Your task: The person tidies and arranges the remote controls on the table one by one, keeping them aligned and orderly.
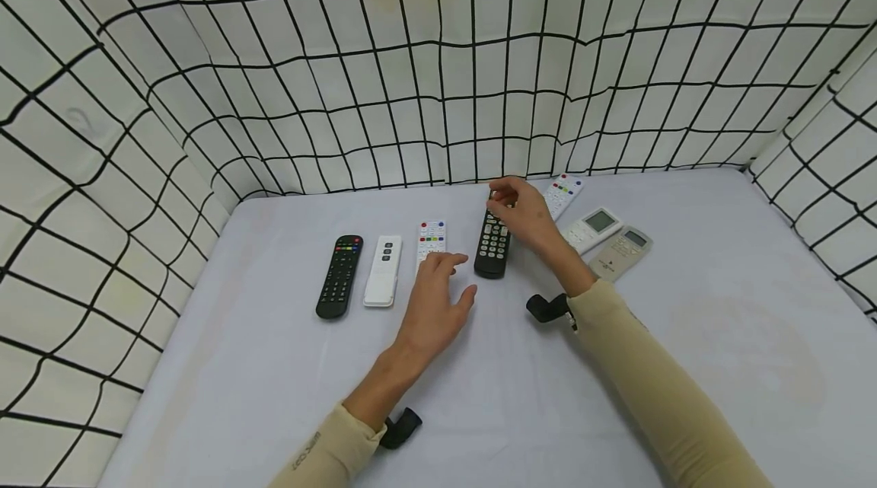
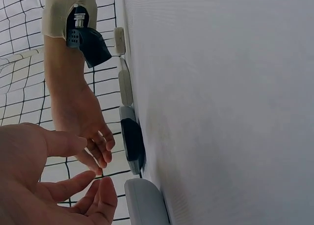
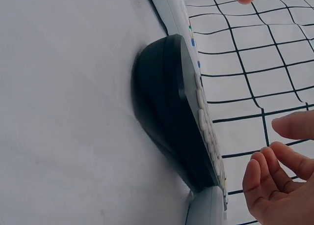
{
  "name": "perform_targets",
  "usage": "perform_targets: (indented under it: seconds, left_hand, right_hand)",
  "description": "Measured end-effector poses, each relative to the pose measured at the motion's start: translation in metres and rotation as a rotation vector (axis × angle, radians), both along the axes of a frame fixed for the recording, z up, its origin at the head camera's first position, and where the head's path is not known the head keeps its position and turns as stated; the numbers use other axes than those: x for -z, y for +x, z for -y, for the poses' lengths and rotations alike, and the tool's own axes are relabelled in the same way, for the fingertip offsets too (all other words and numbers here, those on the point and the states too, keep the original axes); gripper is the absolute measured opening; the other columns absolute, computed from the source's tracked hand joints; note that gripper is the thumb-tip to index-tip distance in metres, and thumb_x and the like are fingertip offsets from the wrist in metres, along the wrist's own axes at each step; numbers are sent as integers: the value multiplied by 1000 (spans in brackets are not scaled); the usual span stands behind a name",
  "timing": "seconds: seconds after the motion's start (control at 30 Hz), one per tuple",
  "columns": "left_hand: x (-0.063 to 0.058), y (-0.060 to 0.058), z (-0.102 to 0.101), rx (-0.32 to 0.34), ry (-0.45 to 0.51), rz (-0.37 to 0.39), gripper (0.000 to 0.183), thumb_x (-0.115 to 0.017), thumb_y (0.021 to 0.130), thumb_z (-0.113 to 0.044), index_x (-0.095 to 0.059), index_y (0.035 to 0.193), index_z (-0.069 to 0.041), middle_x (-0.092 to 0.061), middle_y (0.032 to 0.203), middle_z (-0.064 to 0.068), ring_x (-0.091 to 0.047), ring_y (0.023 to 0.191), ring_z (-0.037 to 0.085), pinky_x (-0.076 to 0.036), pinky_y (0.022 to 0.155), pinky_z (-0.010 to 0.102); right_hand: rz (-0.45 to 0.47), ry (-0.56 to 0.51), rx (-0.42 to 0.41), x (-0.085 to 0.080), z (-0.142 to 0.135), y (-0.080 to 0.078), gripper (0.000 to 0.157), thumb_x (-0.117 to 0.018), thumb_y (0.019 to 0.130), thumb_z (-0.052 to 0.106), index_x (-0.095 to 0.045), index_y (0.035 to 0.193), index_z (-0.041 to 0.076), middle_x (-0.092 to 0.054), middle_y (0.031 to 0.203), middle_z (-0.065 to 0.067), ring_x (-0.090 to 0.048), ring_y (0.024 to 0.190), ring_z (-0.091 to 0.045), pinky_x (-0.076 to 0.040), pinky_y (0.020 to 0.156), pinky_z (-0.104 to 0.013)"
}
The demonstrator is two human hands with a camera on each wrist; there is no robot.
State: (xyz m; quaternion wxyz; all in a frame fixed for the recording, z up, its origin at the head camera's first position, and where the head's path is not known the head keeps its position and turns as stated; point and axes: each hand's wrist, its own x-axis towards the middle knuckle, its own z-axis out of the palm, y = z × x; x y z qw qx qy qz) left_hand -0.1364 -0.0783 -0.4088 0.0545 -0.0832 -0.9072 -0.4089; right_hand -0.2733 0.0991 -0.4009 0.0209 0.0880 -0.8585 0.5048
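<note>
Near the table's middle lies a black remote control with pale buttons. My right hand hovers over its far end, fingers loosely bent and holding nothing. The right wrist view shows a gap between that hand and the black remote. My left hand is held above the near end of a white remote with coloured buttons, covering part of it. Its fingers are relaxed and apart, with nothing between them, in the left wrist view, where the white remote's end shows below.
To the left lie a white remote with few buttons and another black remote. Behind my right arm are a white remote, a white remote with a screen and a beige one. Black netting encloses the white table.
</note>
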Motion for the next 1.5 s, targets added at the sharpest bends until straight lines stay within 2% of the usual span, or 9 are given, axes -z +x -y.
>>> perform_targets:
  seconds: [0.17, 0.5, 0.7, 1.0, 1.27, 1.5]
  left_hand:
    - [2, -1, -3, 11, 16, 26, 47, -72, 96, -10, -59, 140, -4, -54, 140, 15, -60, 121, 30, -56, 91, 38]
    - [5, -7, -9, 18, 33, 74, 48, -72, 97, -13, -56, 142, -4, -54, 140, 14, -61, 101, 25, -52, 83, 30]
    - [5, -10, -14, 25, 36, 96, 51, -73, 96, -12, -55, 143, -4, -52, 142, 14, -61, 92, 22, -53, 83, 30]
    - [7, -13, -16, 27, 44, 125, 52, -72, 97, -12, -54, 145, -4, -47, 150, 14, -61, 92, 20, -54, 85, 31]
    - [8, -18, -24, 42, 37, 170, 61, -73, 97, -14, -47, 150, 0, -41, 156, 19, -64, 104, 27, -58, 94, 39]
    - [9, -17, -27, 42, 4, 179, 66, -74, 96, -16, -43, 152, 2, -40, 157, 23, -65, 109, 29, -58, 97, 41]
  right_hand:
    - [-17, 15, 12, 1, -5, -3, 36, -66, 101, 14, -62, 135, 2, -64, 128, -18, -60, 119, -32, -49, 101, -47]
    - [-22, 44, 42, 2, -10, -6, 36, -67, 100, 12, -63, 135, 1, -59, 138, -20, -58, 125, -35, -50, 102, -50]
    - [-4, 44, 83, 6, -16, -9, 38, -67, 100, 12, -63, 136, 2, -54, 143, -20, -54, 131, -36, -46, 108, -51]
    - [13, 40, 118, 9, -14, -15, 46, -69, 98, 12, -58, 141, 0, -49, 147, -23, -49, 138, -39, -45, 112, -53]
    - [75, 84, 69, 7, -18, -17, 59, -66, 100, 18, -47, 154, 4, -40, 160, -23, -40, 149, -41, -41, 118, -56]
    - [113, 161, 7, 6, -18, -19, 64, -62, 102, 23, -39, 159, 3, -38, 164, -22, -41, 150, -41, -40, 119, -56]
